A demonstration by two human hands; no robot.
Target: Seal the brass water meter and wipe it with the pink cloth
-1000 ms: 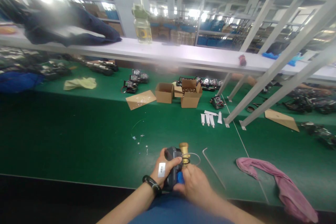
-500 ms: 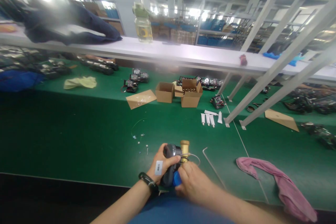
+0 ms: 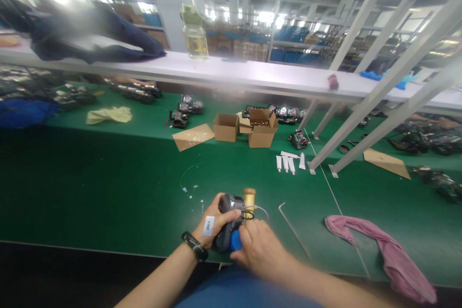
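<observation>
A dark device [image 3: 224,235] with a brass threaded pipe [image 3: 249,198] and a thin looped cable is held near the front edge of the green bench. My left hand [image 3: 212,221], with a white label on its back and a black band at the wrist, wraps round the device's left side, thumb across its top. Fingers curled, my right hand [image 3: 258,245] grips the lower right part of the device, beside a blue round part [image 3: 236,240]. What its fingertips touch is partly hidden.
An L-shaped metal rod [image 3: 293,229] and a pink cloth [image 3: 382,245] lie to the right. Further back are two cardboard boxes [image 3: 225,128], white tubes [image 3: 285,163] and slanted metal posts [image 3: 364,110]. A white shelf [image 3: 231,70] crosses above the bench.
Both hands and the device have shifted slightly left in the view. The brass pipe has moved left and a little up with them.
</observation>
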